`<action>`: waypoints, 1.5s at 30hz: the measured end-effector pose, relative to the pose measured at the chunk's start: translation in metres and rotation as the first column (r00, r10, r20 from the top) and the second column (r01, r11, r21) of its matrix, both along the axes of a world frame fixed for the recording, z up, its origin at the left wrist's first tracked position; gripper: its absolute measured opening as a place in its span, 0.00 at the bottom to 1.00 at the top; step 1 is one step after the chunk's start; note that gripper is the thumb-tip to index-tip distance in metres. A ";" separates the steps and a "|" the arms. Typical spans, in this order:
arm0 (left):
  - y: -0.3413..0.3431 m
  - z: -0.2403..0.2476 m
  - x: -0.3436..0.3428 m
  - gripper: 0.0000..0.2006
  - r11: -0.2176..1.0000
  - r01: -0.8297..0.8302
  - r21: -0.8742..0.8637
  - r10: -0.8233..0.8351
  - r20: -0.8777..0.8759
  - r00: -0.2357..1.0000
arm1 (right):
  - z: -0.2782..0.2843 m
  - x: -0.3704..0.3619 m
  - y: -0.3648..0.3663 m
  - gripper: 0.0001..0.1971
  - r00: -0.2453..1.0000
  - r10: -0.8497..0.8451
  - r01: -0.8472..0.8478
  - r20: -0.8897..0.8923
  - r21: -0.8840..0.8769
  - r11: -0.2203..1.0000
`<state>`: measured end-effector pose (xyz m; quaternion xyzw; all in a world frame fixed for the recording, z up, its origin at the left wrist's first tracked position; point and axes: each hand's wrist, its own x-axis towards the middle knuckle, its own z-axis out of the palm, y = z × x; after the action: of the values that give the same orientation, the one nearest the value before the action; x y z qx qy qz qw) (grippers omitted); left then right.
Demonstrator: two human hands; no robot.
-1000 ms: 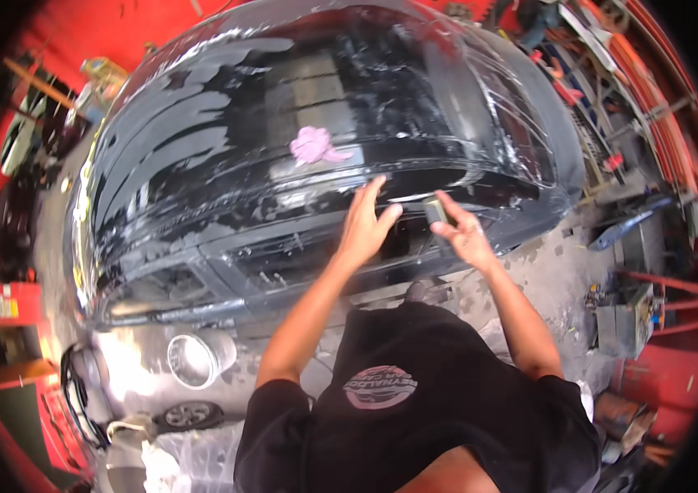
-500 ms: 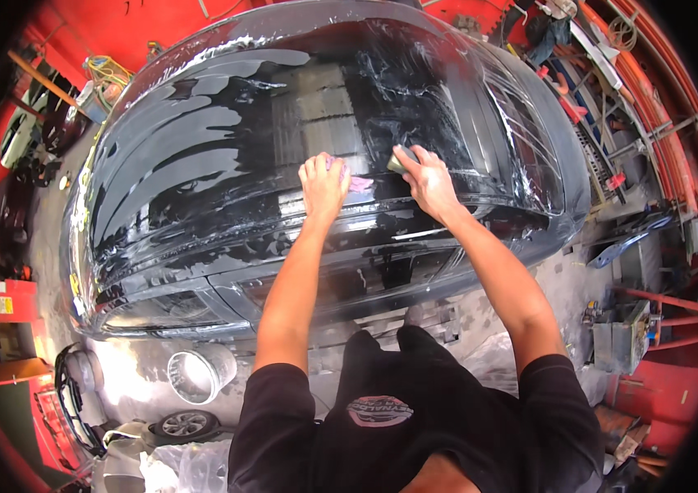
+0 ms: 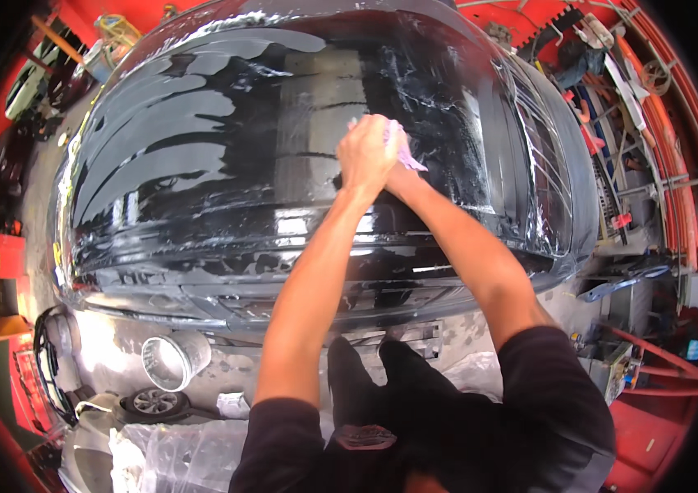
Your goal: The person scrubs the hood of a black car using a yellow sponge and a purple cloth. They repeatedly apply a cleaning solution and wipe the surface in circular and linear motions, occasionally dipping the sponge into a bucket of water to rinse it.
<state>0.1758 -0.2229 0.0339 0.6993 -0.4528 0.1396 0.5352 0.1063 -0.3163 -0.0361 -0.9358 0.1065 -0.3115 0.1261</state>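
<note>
Where a second ago the two hands sat apart at the near edge of the dark car body (image 3: 226, 189) and the pink cloth (image 3: 402, 148) lay on its own farther up the panel, both hands are now bunched together right at that cloth. The left hand (image 3: 368, 156) is on top, fingers curled down in a loose fist over the pink wad. The right hand (image 3: 394, 168) is almost wholly hidden beneath it — only the wrist shows — so I cannot tell whether it is open or closed, or whether it has any of the cloth. The small grey thing it held a second ago is nowhere to be seen. To my eye the reach is over and the cloth is now under the hands, pressed to the wet, streaked surface near the middle of the panel, toward its right side.

Both arms are stretched well forward, so the person leans far over the near edge — a long reach with little room to spare. Around the car the floor is crowded: a metal bucket (image 3: 172, 360) and a loose wheel (image 3: 152, 403) lie near the person's left foot side, crumpled clear plastic sheeting (image 3: 168, 456) beside them, and red racks with tools (image 3: 636, 140) run along the right wall.
</note>
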 end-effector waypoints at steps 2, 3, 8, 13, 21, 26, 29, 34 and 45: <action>0.026 0.008 0.022 0.08 0.997 0.027 0.074 -0.032 0.066 0.997 | 0.011 0.037 -0.027 0.27 0.999 -0.014 0.023 0.048 -0.197 0.980; 0.039 0.014 0.028 0.09 0.988 0.023 0.153 -0.037 0.089 0.995 | 0.012 0.032 -0.044 0.31 0.998 -0.061 0.053 -0.033 -0.208 0.977; 0.201 -0.043 0.171 0.17 0.762 -0.453 0.464 0.363 0.273 0.891 | 0.024 -0.030 -0.002 0.40 0.997 0.005 -0.013 -0.075 -0.105 0.994; 0.234 -0.062 0.195 0.20 0.692 -0.541 0.478 0.421 0.340 0.841 | 0.015 -0.144 -0.001 0.37 0.978 0.078 -0.099 -0.194 -0.103 0.990; 0.232 -0.053 0.198 0.21 0.739 -0.429 0.520 0.337 0.267 0.903 | 0.014 0.053 -0.095 0.34 1.000 -0.002 0.003 0.007 -0.145 0.989; 0.276 -0.051 0.224 0.24 0.720 -0.367 0.589 0.250 0.272 0.929 | 0.017 -0.092 -0.005 0.36 0.979 0.112 -0.127 -0.172 -0.083 0.988; 0.252 -0.054 0.220 0.23 0.737 -0.447 0.506 0.355 0.273 0.894 | 0.025 -0.123 -0.013 0.34 0.954 0.168 -0.189 -0.249 -0.063 0.980; 0.244 -0.057 0.219 0.23 0.761 -0.442 0.475 0.359 0.259 0.897 | 0.019 0.102 -0.113 0.31 0.995 0.094 -0.098 -0.026 -0.265 0.959; 0.261 -0.058 0.216 0.23 0.690 -0.526 0.497 0.470 0.246 0.848 | 0.027 -0.099 0.002 0.31 0.915 0.281 -0.300 -0.290 -0.023 0.954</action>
<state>0.3913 0.0385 -0.0240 0.9104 -0.2923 0.1788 0.2317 0.0072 -0.3140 -0.0091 -0.9798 -0.0275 -0.1555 0.1228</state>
